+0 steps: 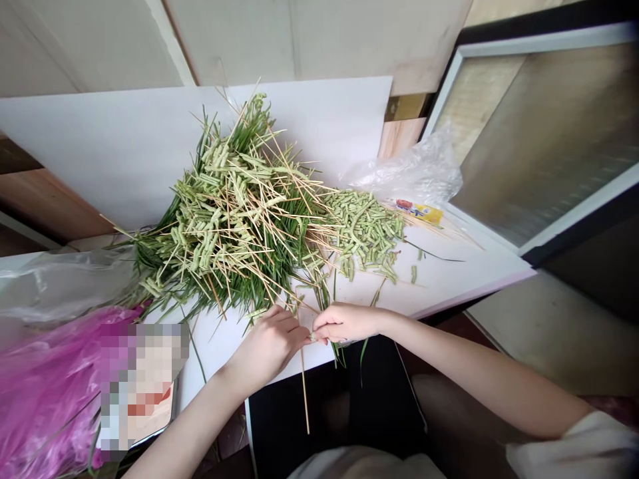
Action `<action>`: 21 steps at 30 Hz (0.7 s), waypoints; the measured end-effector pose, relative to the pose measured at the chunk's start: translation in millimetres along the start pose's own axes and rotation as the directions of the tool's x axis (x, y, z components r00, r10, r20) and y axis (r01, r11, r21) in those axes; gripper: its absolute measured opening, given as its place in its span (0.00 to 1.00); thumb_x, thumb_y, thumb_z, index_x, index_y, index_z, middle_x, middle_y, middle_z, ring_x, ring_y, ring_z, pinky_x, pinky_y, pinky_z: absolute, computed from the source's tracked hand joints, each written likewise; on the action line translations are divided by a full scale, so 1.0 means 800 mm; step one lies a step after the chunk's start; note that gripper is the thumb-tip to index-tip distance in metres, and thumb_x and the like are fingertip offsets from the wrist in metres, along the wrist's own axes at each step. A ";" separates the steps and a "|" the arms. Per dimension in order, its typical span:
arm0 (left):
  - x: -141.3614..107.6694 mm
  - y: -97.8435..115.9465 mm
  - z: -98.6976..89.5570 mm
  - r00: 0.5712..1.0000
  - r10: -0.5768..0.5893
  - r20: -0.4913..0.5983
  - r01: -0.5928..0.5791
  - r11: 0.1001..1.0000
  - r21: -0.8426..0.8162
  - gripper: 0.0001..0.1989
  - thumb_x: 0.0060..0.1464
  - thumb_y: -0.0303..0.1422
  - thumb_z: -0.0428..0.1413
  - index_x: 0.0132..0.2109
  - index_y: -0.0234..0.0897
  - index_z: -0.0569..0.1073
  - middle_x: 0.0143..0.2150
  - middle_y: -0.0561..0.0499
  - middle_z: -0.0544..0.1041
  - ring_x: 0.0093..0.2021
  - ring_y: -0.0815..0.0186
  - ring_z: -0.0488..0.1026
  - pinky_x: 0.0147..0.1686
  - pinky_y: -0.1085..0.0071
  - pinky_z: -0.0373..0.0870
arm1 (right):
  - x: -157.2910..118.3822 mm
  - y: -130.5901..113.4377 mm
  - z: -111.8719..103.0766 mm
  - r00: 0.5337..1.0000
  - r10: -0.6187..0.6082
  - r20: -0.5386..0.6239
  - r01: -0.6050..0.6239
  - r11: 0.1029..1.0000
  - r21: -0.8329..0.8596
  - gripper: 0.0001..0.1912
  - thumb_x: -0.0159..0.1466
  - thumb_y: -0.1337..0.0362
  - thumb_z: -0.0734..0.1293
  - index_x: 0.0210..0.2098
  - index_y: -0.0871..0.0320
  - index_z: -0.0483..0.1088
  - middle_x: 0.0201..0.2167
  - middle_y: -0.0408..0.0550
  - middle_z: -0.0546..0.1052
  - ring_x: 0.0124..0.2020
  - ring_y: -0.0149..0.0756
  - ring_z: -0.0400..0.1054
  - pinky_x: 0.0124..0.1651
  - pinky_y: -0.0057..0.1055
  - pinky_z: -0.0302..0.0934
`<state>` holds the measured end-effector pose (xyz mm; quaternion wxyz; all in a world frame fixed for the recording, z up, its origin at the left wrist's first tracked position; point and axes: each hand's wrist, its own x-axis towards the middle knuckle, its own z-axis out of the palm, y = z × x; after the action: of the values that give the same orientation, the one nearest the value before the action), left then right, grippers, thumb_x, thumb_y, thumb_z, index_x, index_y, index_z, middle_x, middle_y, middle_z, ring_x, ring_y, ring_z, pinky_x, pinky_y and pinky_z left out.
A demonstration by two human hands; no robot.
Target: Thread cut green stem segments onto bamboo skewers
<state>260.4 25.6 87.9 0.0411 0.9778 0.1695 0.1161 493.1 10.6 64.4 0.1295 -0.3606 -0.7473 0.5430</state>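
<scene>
Left hand [267,349] and right hand [344,324] meet at tabletop edge, fingertips [319,330] pressed together, pinching thin grass strand [310,337]. Beside them, bundle [234,213] of long grass, braided pale knots, spiky straw; short braided pieces [364,233] heaped on white board [319,126].

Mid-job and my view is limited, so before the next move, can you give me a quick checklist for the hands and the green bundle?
1. Left hand and right hand together at the green strands: ok, they meet there.
2. Firm grip on the strands: cannot tell, the fingers hide it.
3. Thin wooden stick within the white board: not ok, it hangs past the edge.
4. Loose cut green pieces apart from the woven green bundle: not ok, they adjoin it.
5. Hands away from the pink plastic bag: ok.
</scene>
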 end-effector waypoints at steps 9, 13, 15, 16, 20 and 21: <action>-0.030 -0.010 -0.005 0.956 -0.251 0.151 0.284 0.664 -0.692 0.16 0.67 0.37 0.53 0.32 0.36 0.78 0.28 0.50 0.78 0.29 0.66 0.71 0.32 0.71 0.66 | -0.027 -0.003 -0.005 0.937 -0.262 -0.233 0.129 0.876 -0.465 0.12 0.68 0.66 0.65 0.29 0.56 0.77 0.22 0.44 0.71 0.30 0.37 0.62 0.35 0.32 0.50; -0.067 -0.042 -0.008 0.889 -0.404 0.214 0.438 0.617 -0.654 0.16 0.64 0.41 0.55 0.34 0.37 0.79 0.29 0.51 0.79 0.27 0.66 0.72 0.30 0.72 0.68 | -0.064 0.013 -0.050 0.877 -0.208 -0.433 -0.026 0.880 -0.475 0.15 0.69 0.65 0.62 0.33 0.57 0.79 0.28 0.50 0.77 0.32 0.40 0.66 0.38 0.34 0.53; -0.076 -0.055 -0.004 0.878 -0.454 0.154 0.458 0.700 -0.548 0.14 0.63 0.43 0.57 0.35 0.39 0.80 0.30 0.51 0.80 0.29 0.64 0.74 0.31 0.71 0.68 | -0.073 0.017 -0.061 0.874 -0.156 -0.460 -0.065 0.901 -0.429 0.14 0.70 0.65 0.61 0.38 0.57 0.80 0.30 0.49 0.80 0.31 0.39 0.68 0.39 0.34 0.54; -0.077 -0.059 0.000 0.878 -0.468 0.101 0.453 0.742 -0.494 0.14 0.62 0.43 0.57 0.36 0.39 0.80 0.31 0.51 0.81 0.31 0.63 0.75 0.32 0.71 0.68 | -0.073 0.017 -0.061 0.881 -0.128 -0.456 -0.073 0.914 -0.399 0.14 0.70 0.65 0.61 0.40 0.57 0.80 0.31 0.48 0.80 0.31 0.38 0.69 0.39 0.33 0.55; -0.069 -0.068 0.013 0.885 -0.454 -0.100 0.409 0.863 -0.296 0.16 0.62 0.46 0.57 0.41 0.40 0.81 0.36 0.48 0.82 0.36 0.59 0.76 0.38 0.66 0.70 | -0.049 0.013 -0.038 0.923 -0.010 -0.384 -0.091 0.965 -0.244 0.14 0.70 0.64 0.62 0.47 0.57 0.79 0.30 0.46 0.79 0.28 0.35 0.66 0.36 0.32 0.55; -0.066 -0.068 0.013 0.885 -0.444 -0.142 0.403 0.882 -0.245 0.16 0.62 0.47 0.57 0.44 0.40 0.81 0.38 0.47 0.82 0.38 0.57 0.76 0.39 0.64 0.70 | -0.041 0.012 -0.031 0.934 0.022 -0.356 -0.096 0.977 -0.192 0.15 0.71 0.63 0.62 0.51 0.57 0.77 0.28 0.45 0.77 0.27 0.34 0.65 0.35 0.32 0.55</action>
<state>197.1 58.1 59.7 0.1514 0.8910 0.3697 0.2158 534.5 7.7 71.5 0.2065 -0.4857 -0.7530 0.3930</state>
